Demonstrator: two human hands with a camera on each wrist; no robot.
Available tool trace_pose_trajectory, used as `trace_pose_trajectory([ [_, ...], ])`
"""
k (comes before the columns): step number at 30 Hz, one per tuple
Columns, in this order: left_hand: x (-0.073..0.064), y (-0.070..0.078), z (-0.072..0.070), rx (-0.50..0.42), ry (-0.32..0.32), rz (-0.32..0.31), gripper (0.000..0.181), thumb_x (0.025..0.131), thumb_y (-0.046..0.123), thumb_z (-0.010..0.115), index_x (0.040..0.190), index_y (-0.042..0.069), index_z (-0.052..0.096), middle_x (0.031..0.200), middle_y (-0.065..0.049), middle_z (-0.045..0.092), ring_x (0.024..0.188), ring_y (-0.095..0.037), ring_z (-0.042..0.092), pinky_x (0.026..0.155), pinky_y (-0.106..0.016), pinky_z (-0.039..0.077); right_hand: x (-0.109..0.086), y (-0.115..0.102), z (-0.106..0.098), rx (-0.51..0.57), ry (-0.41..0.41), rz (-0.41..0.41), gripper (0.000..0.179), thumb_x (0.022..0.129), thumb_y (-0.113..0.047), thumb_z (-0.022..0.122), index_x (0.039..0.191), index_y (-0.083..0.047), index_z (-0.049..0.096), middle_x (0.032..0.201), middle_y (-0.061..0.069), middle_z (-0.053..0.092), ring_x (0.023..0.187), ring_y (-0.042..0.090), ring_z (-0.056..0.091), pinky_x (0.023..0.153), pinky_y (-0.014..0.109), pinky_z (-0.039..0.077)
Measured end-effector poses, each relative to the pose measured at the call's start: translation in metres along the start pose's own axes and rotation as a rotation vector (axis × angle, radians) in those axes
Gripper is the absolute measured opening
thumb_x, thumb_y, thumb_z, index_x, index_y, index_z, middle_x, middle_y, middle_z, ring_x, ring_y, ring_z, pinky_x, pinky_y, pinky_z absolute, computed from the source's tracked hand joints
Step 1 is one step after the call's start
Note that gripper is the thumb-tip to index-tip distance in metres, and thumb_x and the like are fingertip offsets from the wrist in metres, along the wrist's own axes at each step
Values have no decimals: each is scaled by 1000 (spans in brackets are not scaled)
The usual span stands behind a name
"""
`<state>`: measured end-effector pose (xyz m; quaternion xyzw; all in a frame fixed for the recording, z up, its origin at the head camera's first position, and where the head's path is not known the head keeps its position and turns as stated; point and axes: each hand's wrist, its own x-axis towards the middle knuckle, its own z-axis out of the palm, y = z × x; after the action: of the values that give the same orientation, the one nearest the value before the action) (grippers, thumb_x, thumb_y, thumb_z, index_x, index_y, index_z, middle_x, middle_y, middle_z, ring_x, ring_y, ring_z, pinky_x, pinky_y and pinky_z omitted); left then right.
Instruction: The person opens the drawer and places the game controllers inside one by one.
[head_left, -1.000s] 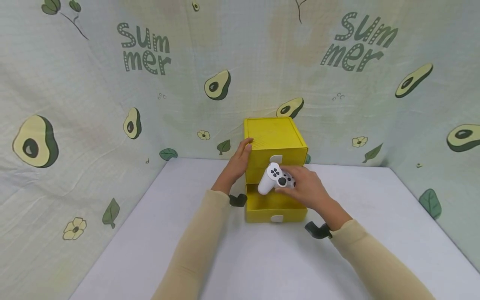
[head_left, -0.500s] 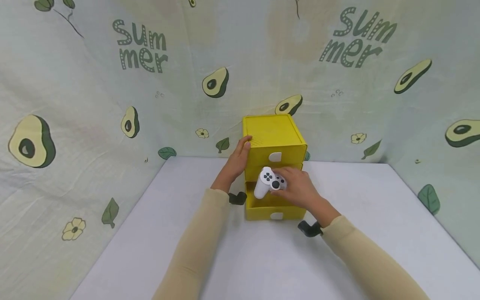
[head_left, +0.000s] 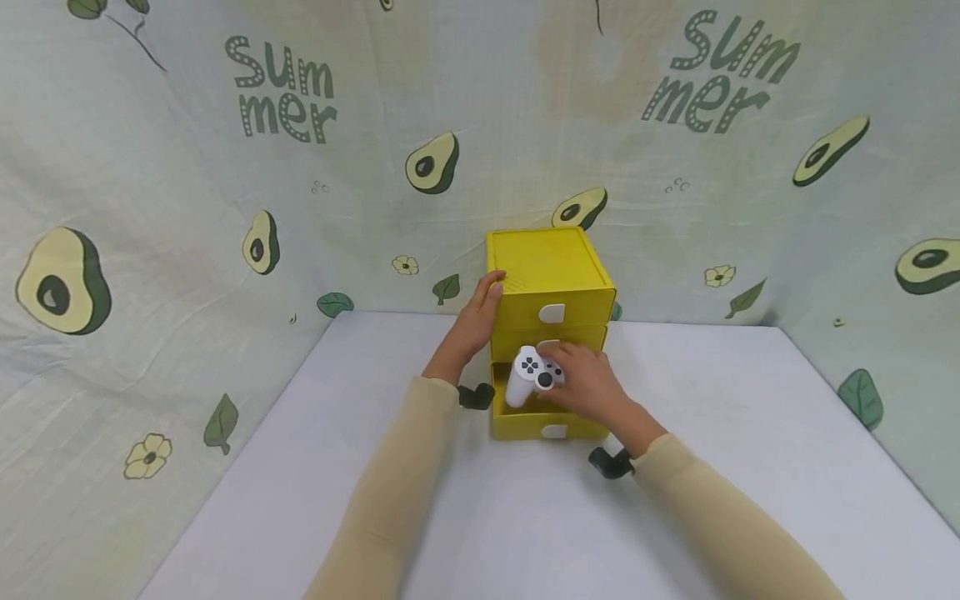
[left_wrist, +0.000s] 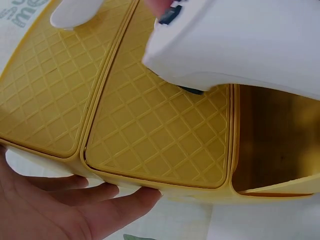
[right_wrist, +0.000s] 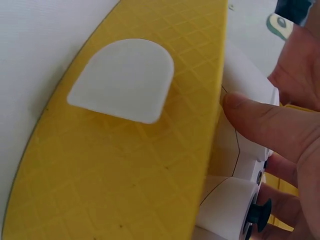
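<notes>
A white game controller (head_left: 528, 385) with black buttons hangs tilted over the pulled-out bottom drawer (head_left: 517, 428) of a yellow drawer unit (head_left: 555, 260). My right hand (head_left: 592, 383) holds it by its right part, thumb on the near side. In the right wrist view the drawer's front hides part of the controller (right_wrist: 250, 80). My left hand (head_left: 474, 325) rests against the unit's left side, fingers extended toward the top edge. The left wrist view shows that left hand (left_wrist: 55, 207) with fairly straight fingertips at the unit's side. The two upper drawers are closed.
White tabs (head_left: 554, 432) serve as drawer handles. The unit stands on a white table (head_left: 525, 517) near its back edge. Behind and beside the table hangs a cloth (head_left: 510, 100) printed with avocados and lettering.
My right hand has moved left and down with the controller, bringing it lower, to the opening of the bottom drawer. The left hand stays at the unit's side.
</notes>
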<state>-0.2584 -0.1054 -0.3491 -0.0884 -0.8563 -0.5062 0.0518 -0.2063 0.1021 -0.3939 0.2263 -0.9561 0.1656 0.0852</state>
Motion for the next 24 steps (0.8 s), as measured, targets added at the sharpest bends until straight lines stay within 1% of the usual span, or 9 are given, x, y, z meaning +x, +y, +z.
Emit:
trace_pose_trajectory([
  [6, 2, -1, 0, 2, 2, 11, 46, 100, 62, 23, 143, 47, 29, 157, -3, 33, 140, -38, 35, 111, -62, 29, 0, 2, 4, 5, -27, -6, 65, 76, -38, 82, 134, -19, 57, 133, 9, 58, 119, 32, 53, 100, 59, 38],
  [10, 2, -3, 0, 3, 5, 22, 46, 100, 61, 23, 144, 45, 30, 156, -2, 34, 141, -37, 35, 113, -60, 28, 1, 3, 8, 7, -53, -9, 64, 76, -39, 82, 132, -19, 59, 133, 9, 57, 118, 31, 53, 100, 59, 39],
  [13, 2, -4, 0, 3, 9, 19, 46, 100, 60, 24, 143, 46, 30, 156, -2, 34, 141, -36, 35, 113, -60, 28, 2, 3, 11, 12, -67, -13, 63, 76, -40, 82, 131, -18, 60, 133, 9, 57, 116, 31, 53, 100, 59, 40],
  [17, 2, -4, 1, -1, 7, 1, 46, 100, 62, 24, 143, 47, 30, 157, -2, 33, 141, -36, 35, 112, -61, 28, 2, 3, 13, 24, -85, -1, 64, 75, -41, 82, 130, -17, 61, 134, 9, 57, 117, 30, 53, 102, 59, 39],
  [21, 3, -5, 1, -3, 3, 2, 46, 100, 62, 24, 143, 47, 30, 157, -2, 33, 141, -37, 34, 112, -61, 28, 1, 5, 15, 40, -109, 21, 64, 75, -40, 82, 131, -17, 60, 136, 7, 57, 119, 29, 53, 104, 59, 38],
  [24, 3, -4, 2, -2, 1, 2, 46, 100, 61, 24, 143, 47, 29, 157, -2, 32, 142, -37, 34, 112, -62, 28, 3, 6, 15, 58, -131, 30, 64, 75, -40, 82, 131, -17, 60, 135, 7, 57, 118, 28, 54, 104, 57, 39],
])
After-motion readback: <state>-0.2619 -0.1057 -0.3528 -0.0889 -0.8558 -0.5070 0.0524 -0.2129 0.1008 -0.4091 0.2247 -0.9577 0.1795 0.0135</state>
